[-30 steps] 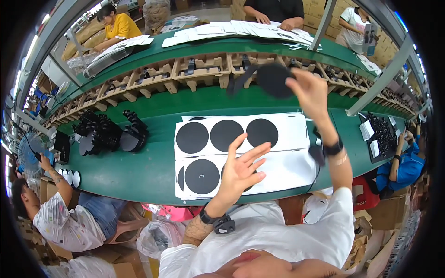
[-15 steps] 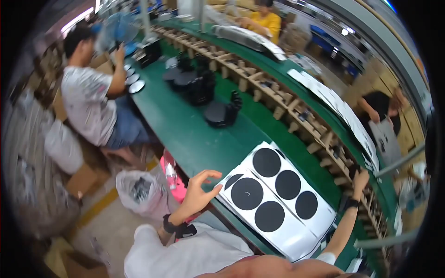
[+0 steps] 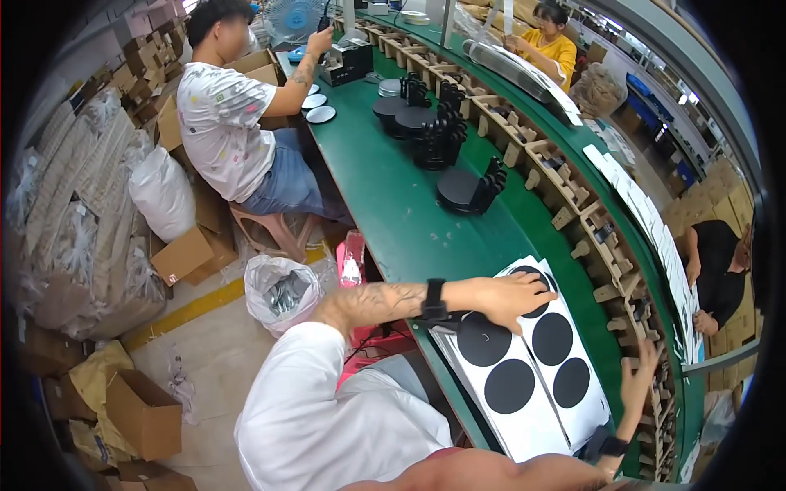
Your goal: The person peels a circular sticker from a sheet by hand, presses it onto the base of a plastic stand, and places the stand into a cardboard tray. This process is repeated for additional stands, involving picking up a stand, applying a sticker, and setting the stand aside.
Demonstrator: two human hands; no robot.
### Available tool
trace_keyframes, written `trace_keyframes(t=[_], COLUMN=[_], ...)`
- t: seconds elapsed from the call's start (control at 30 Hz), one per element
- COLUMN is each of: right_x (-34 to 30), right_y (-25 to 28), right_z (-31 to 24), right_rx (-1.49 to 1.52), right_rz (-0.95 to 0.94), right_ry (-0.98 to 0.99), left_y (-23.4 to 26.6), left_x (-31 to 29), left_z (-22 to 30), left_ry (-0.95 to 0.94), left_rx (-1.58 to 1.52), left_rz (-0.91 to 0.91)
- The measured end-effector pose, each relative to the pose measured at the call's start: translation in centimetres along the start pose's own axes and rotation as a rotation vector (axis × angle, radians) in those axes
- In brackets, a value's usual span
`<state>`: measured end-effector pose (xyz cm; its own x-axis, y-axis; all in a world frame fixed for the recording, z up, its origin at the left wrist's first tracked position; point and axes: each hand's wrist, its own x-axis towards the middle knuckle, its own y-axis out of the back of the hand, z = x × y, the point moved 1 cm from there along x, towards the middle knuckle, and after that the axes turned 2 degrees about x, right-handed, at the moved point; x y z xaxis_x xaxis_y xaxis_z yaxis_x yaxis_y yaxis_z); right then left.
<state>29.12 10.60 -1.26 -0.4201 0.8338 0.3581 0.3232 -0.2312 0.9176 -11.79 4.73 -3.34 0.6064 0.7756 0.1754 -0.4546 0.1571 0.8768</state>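
Your left hand lies palm down, fingers loosely spread over the white sheet, black discs just beside them, while your blurred right hand rises farther right, fingers parted.

The left forearm stretches across rightward, the left hand palm down and loosely spread. The right forearm slants upward; the right hand, blurred, seems to have its fingers extended.
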Motion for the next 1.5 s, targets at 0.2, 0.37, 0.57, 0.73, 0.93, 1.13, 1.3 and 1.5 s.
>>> trace_keyframes(t=[0.2, 0.37, 0.57, 0.73, 0.93, 1.13, 1.3, 1.5], right_x=[-1.2, -1.5, 0.5, -0.1, 0.2, 0.2, -0.3, -8.6], right_y=[-2.6, -2.6, -1.9, -1.9, -0.5, -1.9, -0.5, 4.3], right_z=[-12.8, -12.8, -12.8, -13.0, -13.1, -12.2, -11.9, -11.6], right_rx=[0.124, 0.138, 0.171, 0.214, 0.186, 0.159, 0.137, 0.350], right_rz=[-0.219, -0.080, -0.049, -0.075, -0.129, -0.036, -0.019, 0.275], right_ry=[0.107, 0.073, 0.116, -0.002, 0.009, 0.051, 0.072, -0.187], left_y=[-2.0, -4.6, -3.4, -2.9, -3.0, -2.7, -1.7, -3.0], left_x=[6.9, 10.5, 11.8, 12.0, 12.1, 12.3, 12.4, 10.0], left_z=[-1.7, -0.1, 0.9, 0.8, 0.8, 0.9, 1.1, -1.3], left_ry=[-0.137, -0.315, -0.218, -0.197, -0.171, -0.187, -0.154, -0.273], left_rx=[0.028, 0.091, 0.039, 0.078, 0.104, 0.108, 0.100, 0.026], left_rz=[-0.153, -0.128, -0.405, -0.382, -0.405, -0.370, -0.419, -0.154])
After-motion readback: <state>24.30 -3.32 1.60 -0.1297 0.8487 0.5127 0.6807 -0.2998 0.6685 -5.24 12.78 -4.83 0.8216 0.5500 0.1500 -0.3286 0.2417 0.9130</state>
